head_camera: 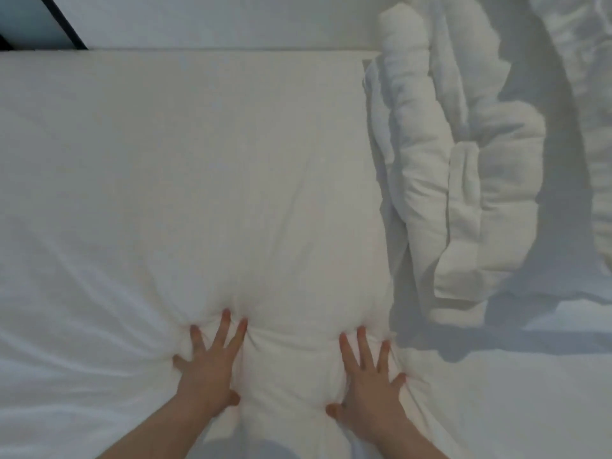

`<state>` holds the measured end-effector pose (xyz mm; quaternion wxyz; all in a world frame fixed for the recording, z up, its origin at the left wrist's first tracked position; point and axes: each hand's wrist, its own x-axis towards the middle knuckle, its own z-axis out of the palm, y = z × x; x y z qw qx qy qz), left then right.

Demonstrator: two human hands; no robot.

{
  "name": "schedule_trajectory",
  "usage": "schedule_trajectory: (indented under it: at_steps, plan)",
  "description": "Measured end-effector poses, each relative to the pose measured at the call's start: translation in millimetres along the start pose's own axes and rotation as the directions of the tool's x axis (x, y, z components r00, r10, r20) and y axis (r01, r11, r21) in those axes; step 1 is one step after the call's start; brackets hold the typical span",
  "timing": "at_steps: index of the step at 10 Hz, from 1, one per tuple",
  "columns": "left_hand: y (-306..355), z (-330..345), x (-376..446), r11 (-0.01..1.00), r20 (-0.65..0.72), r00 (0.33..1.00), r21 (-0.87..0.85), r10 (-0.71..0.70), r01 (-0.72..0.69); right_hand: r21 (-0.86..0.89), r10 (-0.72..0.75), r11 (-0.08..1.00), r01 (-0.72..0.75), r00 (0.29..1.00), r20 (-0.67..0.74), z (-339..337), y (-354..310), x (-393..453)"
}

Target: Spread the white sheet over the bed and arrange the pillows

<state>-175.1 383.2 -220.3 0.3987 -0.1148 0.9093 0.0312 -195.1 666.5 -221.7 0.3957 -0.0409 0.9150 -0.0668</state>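
Note:
A plump white pillow [258, 180] lies flat on the bed in front of me, its far edge against the wall. My left hand [210, 369] presses flat on its near left part with fingers spread. My right hand [367, 382] presses flat on its near right part, fingers spread too. Both palms dent the soft filling and grip nothing. The white sheet [66, 293] covers the mattress to the left and shows creases near my left hand. A bunched white duvet [463, 180] lies in thick folds just right of the pillow.
A pale wall [231, 21] runs along the far side of the bed. A dark frame edge [63, 21] crosses the top left corner. More rumpled white bedding [583, 94] lies at the far right.

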Motion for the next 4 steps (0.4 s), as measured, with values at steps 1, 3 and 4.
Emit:
schedule_trajectory:
  at_steps: [1,3,4]
  plan:
    - [7,10,16,1.0,-0.047,0.999,0.02,-0.014,0.015,-0.014,-0.012,1.0,0.011,0.999,-0.045,12,2,13]
    - [-11,-24,-12,0.997,0.07,0.995,-0.03,0.074,-0.072,0.136,-0.034,0.99,0.024,0.997,0.075,-33,4,-18]
    - [-7,-48,-50,0.99,0.002,0.99,-0.001,0.144,-0.144,0.192,-0.044,0.981,0.037,0.999,0.03,-57,-2,-64]
